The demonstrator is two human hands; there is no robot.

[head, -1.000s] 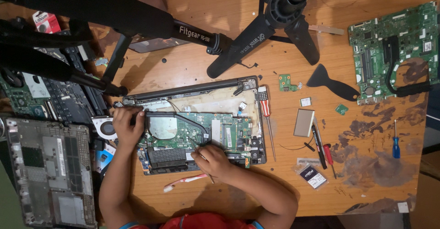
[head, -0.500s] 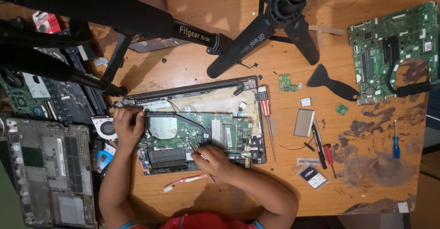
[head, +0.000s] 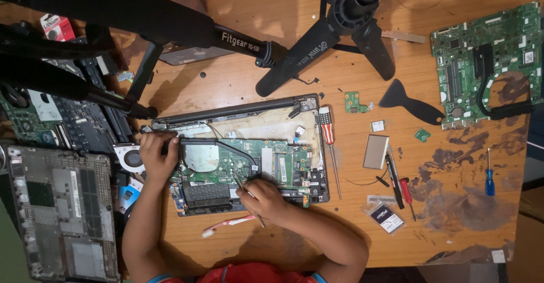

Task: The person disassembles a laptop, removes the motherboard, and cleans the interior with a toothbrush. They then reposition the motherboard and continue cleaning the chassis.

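- Your left hand [head: 157, 157] clamps the opened laptop's [head: 238, 152] left edge; your right hand [head: 262, 199] pinches a thin metal tool [head: 247, 197] over its green board.
- Tripod legs [head: 294, 62] crowd the far side, a red-handled screwdriver [head: 327, 133] lies just right.
- Bare wood remains toward the near edge.

Both forearms are bare from wrist to above the elbow, with no watch, band or ring showing on the left hand [head: 158, 154] or the right hand [head: 262, 199]. At the bottom edge a red garment covers the torso (only a narrow strip of it is in view), and a thin light-blue trim shows at its edges beside each upper arm.
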